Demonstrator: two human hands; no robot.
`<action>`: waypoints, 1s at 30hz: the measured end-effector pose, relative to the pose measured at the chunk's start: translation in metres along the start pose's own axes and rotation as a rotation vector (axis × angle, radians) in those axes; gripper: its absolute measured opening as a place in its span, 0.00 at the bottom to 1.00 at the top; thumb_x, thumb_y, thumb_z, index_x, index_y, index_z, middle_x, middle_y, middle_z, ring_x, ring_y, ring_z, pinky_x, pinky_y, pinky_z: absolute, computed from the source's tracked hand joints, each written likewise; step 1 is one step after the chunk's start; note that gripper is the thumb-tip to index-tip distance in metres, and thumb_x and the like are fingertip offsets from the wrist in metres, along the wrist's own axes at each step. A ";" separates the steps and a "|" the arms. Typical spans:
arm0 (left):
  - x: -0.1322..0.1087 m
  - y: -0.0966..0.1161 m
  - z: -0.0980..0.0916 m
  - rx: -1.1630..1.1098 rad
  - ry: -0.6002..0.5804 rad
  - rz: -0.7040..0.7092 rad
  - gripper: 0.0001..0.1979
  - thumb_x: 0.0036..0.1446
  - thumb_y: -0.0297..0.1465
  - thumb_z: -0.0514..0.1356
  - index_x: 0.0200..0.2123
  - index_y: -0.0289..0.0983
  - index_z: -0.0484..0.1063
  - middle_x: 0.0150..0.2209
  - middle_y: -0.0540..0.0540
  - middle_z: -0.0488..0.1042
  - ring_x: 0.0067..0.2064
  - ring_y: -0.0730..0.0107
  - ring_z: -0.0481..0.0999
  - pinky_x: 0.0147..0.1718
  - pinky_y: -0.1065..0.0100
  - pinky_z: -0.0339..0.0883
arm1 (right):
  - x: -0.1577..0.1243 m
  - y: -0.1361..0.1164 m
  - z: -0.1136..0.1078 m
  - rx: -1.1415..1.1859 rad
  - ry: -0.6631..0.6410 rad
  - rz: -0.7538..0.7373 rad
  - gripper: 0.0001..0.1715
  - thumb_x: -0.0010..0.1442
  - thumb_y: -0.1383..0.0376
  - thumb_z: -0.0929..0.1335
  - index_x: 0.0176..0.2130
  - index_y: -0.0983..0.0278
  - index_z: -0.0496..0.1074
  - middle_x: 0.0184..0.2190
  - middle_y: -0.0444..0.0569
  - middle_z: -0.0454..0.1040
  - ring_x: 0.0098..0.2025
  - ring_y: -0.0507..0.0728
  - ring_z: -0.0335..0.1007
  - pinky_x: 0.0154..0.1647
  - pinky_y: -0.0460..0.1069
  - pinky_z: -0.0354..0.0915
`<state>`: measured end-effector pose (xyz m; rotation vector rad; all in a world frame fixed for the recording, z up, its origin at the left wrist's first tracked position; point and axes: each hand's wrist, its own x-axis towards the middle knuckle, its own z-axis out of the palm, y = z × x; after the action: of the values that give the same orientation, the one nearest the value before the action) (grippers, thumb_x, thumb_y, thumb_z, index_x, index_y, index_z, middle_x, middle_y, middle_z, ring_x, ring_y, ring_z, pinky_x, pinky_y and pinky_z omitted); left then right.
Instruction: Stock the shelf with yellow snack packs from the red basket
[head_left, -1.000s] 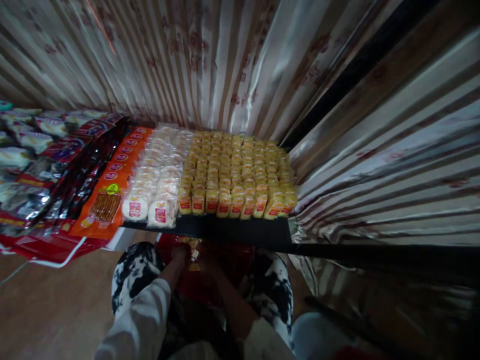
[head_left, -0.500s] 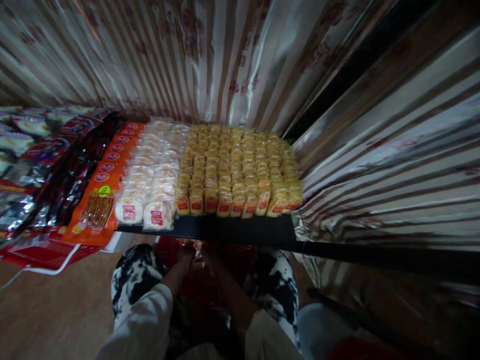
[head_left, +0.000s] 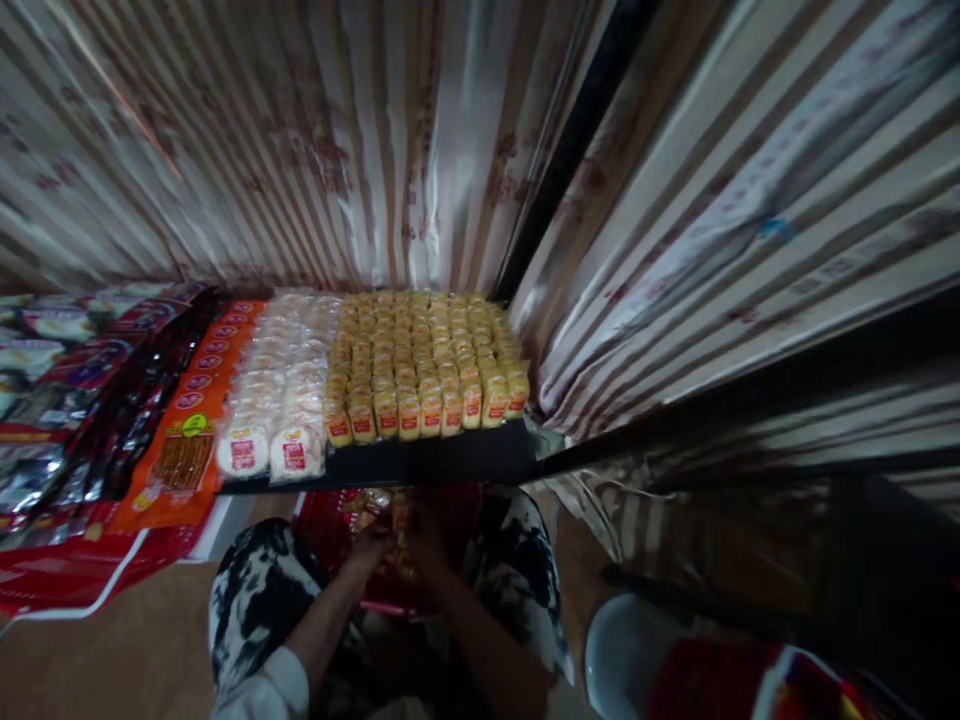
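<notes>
My left hand (head_left: 371, 546) is low inside a red basket (head_left: 390, 607) between my knees, its fingers curled in among small wrapped snacks (head_left: 367, 505). What it grips, if anything, is too dark to make out. Opposite it, my right hand (head_left: 424, 543) is closed against a small yellowish wrapped snack packet (head_left: 400, 515). Shadow hides most of its fingers. Just above the basket, a black shelf (head_left: 442, 457) carries tight rows of yellow wrapped snack packets (head_left: 420, 370) with red labels. Left of them stand rows of round white wrapped crackers (head_left: 292, 452).
An orange snack bag (head_left: 182, 455) and dark shiny packages (head_left: 67, 410) lie farther left. Another red basket (head_left: 75, 575) with a white handle is below them. Striped curtain sheeting (head_left: 360, 150) hangs behind and to the right. A pale stool (head_left: 626, 650) stands at lower right.
The view has shifted, so the shelf appears lower and farther left. More of the basket and its wrapped snacks shows. Both hands remain in the basket, close together.
</notes>
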<state>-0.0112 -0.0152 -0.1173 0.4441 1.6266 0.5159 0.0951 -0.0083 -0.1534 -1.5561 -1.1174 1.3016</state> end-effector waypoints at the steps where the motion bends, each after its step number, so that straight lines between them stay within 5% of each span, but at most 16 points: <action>1: -0.005 0.001 -0.002 0.006 -0.010 0.013 0.05 0.48 0.27 0.58 0.31 0.36 0.66 0.19 0.54 0.69 0.20 0.76 0.70 0.15 0.78 0.52 | -0.005 -0.003 -0.003 0.012 0.013 0.002 0.16 0.46 0.71 0.63 0.38 0.63 0.71 0.34 0.49 0.76 0.37 0.58 0.72 0.43 0.54 0.67; 5: -0.015 0.007 -0.002 0.010 -0.009 0.071 0.15 0.48 0.35 0.61 0.39 0.36 0.65 0.18 0.57 0.66 0.15 0.79 0.62 0.13 0.77 0.45 | -0.024 -0.017 -0.015 0.046 0.020 -0.018 0.20 0.45 0.73 0.61 0.38 0.63 0.71 0.37 0.50 0.75 0.40 0.57 0.72 0.45 0.54 0.66; 10: -0.031 0.025 0.008 -0.029 -0.046 0.252 0.25 0.37 0.43 0.66 0.36 0.37 0.63 0.15 0.61 0.59 0.14 0.80 0.58 0.15 0.76 0.50 | -0.041 -0.045 -0.035 -0.027 -0.031 -0.187 0.18 0.49 0.71 0.62 0.41 0.63 0.71 0.39 0.50 0.75 0.41 0.57 0.71 0.45 0.53 0.66; 18: -0.076 0.073 0.030 0.183 -0.105 0.568 0.20 0.41 0.42 0.62 0.35 0.37 0.66 0.22 0.55 0.67 0.22 0.75 0.66 0.21 0.74 0.59 | -0.051 -0.092 -0.075 -0.190 0.113 -0.464 0.19 0.53 0.70 0.60 0.45 0.61 0.68 0.41 0.50 0.72 0.45 0.55 0.68 0.47 0.51 0.65; 24: -0.093 0.119 0.070 0.332 0.011 0.818 0.17 0.47 0.34 0.60 0.42 0.36 0.68 0.32 0.50 0.73 0.29 0.72 0.71 0.30 0.72 0.65 | -0.046 -0.117 -0.093 -0.389 0.455 -0.620 0.19 0.61 0.65 0.57 0.49 0.63 0.67 0.52 0.56 0.64 0.54 0.60 0.59 0.55 0.59 0.57; 30: -0.097 0.159 0.122 0.468 0.118 0.986 0.19 0.53 0.31 0.56 0.50 0.37 0.64 0.38 0.48 0.74 0.32 0.72 0.72 0.36 0.70 0.65 | -0.032 -0.124 -0.103 -0.409 0.546 -0.650 0.26 0.65 0.62 0.53 0.59 0.65 0.56 0.58 0.58 0.59 0.60 0.62 0.52 0.57 0.62 0.53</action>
<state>0.1191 0.0704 0.0417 1.6249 1.5569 0.8868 0.1782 -0.0074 -0.0116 -1.5013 -1.4005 0.2026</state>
